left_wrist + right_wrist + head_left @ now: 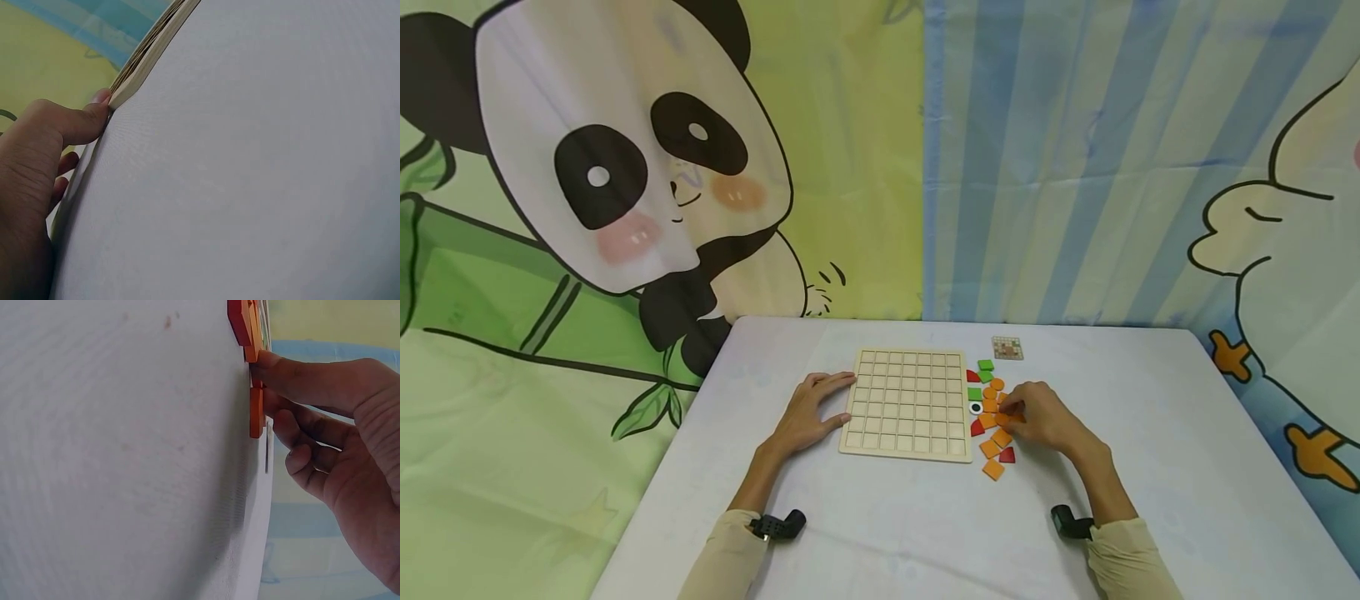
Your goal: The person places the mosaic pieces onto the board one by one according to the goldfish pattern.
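Left grip (798,423) touches the board (910,404), thumb and forefinger splayed.

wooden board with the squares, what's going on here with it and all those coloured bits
A person is working with both bare hands at a white table. The left hand touches the left edge of the wooden board, while the right hand is in among the orange pieces just right of it; whether it grips one is hard to tell. Green pieces and red pieces lie there too, beside the board.
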`<action>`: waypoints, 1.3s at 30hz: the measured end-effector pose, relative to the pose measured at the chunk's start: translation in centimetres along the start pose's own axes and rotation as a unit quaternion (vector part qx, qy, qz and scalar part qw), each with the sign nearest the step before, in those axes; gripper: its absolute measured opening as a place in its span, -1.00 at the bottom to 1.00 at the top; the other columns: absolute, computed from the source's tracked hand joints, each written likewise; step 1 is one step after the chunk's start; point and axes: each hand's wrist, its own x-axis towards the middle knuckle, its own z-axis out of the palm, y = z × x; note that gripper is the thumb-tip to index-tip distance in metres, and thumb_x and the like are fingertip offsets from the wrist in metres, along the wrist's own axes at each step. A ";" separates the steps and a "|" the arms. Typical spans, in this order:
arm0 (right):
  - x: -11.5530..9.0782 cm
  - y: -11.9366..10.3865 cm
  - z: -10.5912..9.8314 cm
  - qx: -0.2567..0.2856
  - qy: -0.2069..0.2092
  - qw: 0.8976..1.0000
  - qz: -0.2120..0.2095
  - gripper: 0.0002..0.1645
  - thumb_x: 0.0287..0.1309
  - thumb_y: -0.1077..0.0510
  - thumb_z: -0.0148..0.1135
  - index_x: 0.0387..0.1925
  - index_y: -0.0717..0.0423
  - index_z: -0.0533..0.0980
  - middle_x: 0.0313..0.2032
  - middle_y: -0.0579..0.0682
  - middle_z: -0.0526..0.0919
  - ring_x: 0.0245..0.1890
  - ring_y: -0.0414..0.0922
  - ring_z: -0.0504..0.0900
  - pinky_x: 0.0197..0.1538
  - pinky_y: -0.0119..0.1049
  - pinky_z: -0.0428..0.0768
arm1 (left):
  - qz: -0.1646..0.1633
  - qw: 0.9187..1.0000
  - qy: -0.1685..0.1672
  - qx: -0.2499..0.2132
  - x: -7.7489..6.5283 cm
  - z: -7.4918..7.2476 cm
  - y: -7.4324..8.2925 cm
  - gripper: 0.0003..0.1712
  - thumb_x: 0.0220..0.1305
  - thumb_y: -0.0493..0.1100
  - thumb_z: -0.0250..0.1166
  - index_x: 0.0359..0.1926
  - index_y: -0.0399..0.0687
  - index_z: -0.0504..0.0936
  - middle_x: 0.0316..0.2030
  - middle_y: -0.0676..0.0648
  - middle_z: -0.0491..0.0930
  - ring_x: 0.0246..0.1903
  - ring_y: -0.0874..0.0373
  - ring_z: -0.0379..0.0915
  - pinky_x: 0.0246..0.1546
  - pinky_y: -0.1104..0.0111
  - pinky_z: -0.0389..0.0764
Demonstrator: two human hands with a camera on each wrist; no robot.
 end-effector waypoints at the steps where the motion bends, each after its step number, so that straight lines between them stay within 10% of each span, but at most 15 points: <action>1: 0.0 0.0 0.0 0.000 0.000 1.000 0.001 -0.77 0.13 0.30 0.63 -0.14 0.21 0.81 -0.22 0.00 0.81 -0.25 -0.13 0.63 -0.03 -0.14 0.76 | 0.003 1.000 0.003 0.002 0.0 0.0 0.0 -0.20 0.35 0.07 0.54 0.57 0.25 0.52 0.57 0.13 0.48 0.40 -0.01 0.38 0.39 -0.15 0.38; 39: 0.1 -0.5 0.0 0.016 0.031 0.999 -0.036 -0.80 0.14 0.26 0.62 -0.17 0.19 0.81 -0.28 -0.04 0.79 -0.29 -0.13 0.63 -0.16 -0.28 0.71 | 0.006 1.000 0.003 0.000 0.0 0.0 -0.2 -0.20 0.35 0.10 0.54 0.57 0.27 0.52 0.57 0.17 0.47 0.42 -0.01 0.37 0.40 -0.17 0.38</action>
